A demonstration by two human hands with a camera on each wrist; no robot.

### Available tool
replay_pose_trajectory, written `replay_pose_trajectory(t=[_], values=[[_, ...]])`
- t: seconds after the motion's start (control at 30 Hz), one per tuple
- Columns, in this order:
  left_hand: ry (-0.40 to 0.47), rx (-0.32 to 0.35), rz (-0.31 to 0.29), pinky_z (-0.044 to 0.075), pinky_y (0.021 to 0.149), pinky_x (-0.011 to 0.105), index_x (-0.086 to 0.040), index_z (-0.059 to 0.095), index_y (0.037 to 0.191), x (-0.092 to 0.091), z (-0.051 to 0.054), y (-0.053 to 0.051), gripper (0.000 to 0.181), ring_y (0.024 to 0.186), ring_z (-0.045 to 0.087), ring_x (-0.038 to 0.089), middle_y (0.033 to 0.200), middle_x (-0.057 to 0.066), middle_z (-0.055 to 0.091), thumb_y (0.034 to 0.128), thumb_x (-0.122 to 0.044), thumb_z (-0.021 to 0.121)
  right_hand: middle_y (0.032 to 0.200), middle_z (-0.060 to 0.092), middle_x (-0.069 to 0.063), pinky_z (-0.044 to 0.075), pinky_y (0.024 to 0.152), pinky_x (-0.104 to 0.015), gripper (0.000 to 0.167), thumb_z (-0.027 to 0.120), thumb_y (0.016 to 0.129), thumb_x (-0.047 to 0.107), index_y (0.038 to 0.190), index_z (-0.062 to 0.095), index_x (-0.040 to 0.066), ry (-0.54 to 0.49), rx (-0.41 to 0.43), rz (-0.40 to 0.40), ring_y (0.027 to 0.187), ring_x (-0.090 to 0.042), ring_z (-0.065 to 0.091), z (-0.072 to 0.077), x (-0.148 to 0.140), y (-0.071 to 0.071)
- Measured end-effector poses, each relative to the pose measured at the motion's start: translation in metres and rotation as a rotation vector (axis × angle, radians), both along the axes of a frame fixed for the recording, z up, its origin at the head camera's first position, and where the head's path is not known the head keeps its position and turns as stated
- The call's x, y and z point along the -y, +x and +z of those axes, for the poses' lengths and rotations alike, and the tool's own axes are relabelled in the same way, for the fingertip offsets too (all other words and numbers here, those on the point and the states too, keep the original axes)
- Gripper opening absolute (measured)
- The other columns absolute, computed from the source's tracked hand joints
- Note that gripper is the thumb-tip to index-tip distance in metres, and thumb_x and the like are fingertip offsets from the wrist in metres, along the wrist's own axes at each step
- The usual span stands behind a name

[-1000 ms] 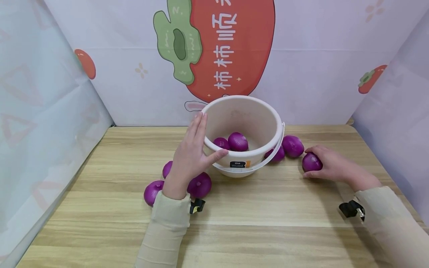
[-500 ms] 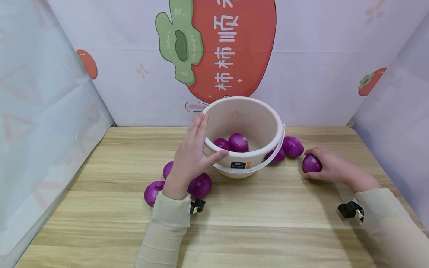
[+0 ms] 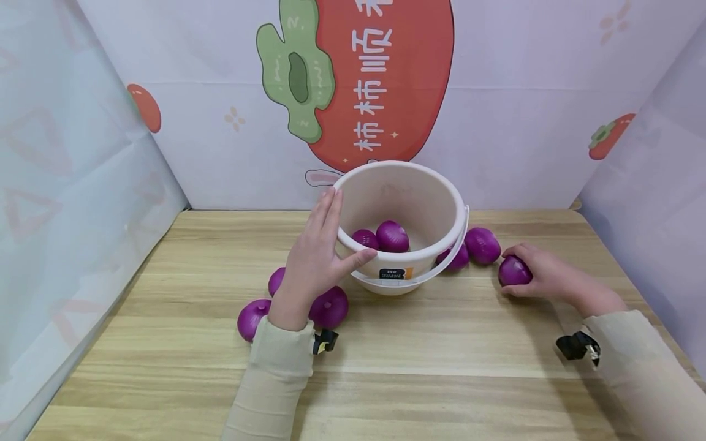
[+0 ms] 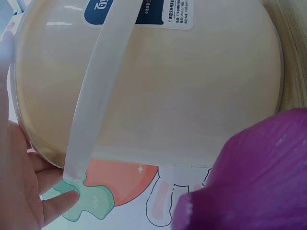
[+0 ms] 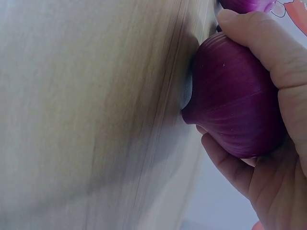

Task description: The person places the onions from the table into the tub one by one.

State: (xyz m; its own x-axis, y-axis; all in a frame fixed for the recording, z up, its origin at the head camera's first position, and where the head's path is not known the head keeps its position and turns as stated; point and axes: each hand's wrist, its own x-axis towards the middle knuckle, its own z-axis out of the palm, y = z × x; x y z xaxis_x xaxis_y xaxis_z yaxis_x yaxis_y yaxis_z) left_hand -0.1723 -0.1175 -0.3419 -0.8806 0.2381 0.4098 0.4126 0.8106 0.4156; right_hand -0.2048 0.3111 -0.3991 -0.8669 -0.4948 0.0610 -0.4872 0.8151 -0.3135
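Note:
A white bucket point(image 3: 397, 177) stands at the back middle of the table, two purple onions point(image 3: 392, 236) inside it. My left hand point(image 3: 315, 257) rests on its left rim, thumb along the front edge and fingers extended; the left wrist view shows that hand point(image 4: 24, 187) beside the bucket wall point(image 4: 192, 86). On the right, my right hand point(image 3: 546, 272) grips a purple onion point(image 3: 515, 271), which is at the tabletop. In the right wrist view the thumb and fingers of this hand point(image 5: 283, 120) curl round the onion point(image 5: 235, 96).
Two more onions point(image 3: 482, 245) lie right of the bucket, one partly behind its handle point(image 3: 460, 242). Several onions point(image 3: 329, 307) lie around my left wrist, partly covered by it. A printed cloth point(image 3: 513, 122) stands behind the wooden table point(image 3: 419, 392).

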Motion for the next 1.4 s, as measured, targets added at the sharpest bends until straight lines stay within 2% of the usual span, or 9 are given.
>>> replay_pose_trajectory(t=[0.27, 0.83, 1.4], values=[[-0.003, 0.005, 0.004, 0.040, 0.111, 0.056, -0.018, 0.012, 0.161, -0.001, 0.000, 0.001, 0.111, 0.156, 0.015, 0.023, 0.168, 0.003, 0.014, 0.0794, -0.090, 0.033, 0.112, 0.062, -0.025, 0.057, 0.080, -0.051, 0.065, 0.088, 0.073, 0.030, 0.117, 0.057, -0.005, -0.002, 0.027, -0.017, 0.096, -0.036, 0.064, 0.001, -0.001, 0.002], [-0.010, 0.007, 0.006, 0.042, 0.109, 0.055, -0.019, 0.011, 0.161, 0.000, 0.000, 0.001, 0.111, 0.156, 0.015, 0.023, 0.168, 0.003, 0.014, 0.0789, -0.090, 0.032, 0.108, 0.064, -0.022, 0.058, 0.079, -0.049, 0.064, 0.089, 0.073, 0.028, 0.117, 0.056, -0.006, -0.019, 0.053, -0.037, 0.094, -0.033, 0.065, 0.003, -0.008, 0.003], [-0.014, -0.005, 0.011, 0.041, 0.109, 0.056, -0.020, 0.010, 0.161, 0.000, -0.001, 0.000, 0.110, 0.156, 0.015, 0.023, 0.168, 0.003, 0.014, 0.0796, -0.090, 0.033, 0.106, 0.065, -0.021, 0.057, 0.077, -0.046, 0.061, 0.089, 0.070, 0.024, 0.114, 0.059, -0.006, -0.010, -0.009, -0.029, 0.093, -0.034, 0.065, 0.007, -0.012, 0.005]])
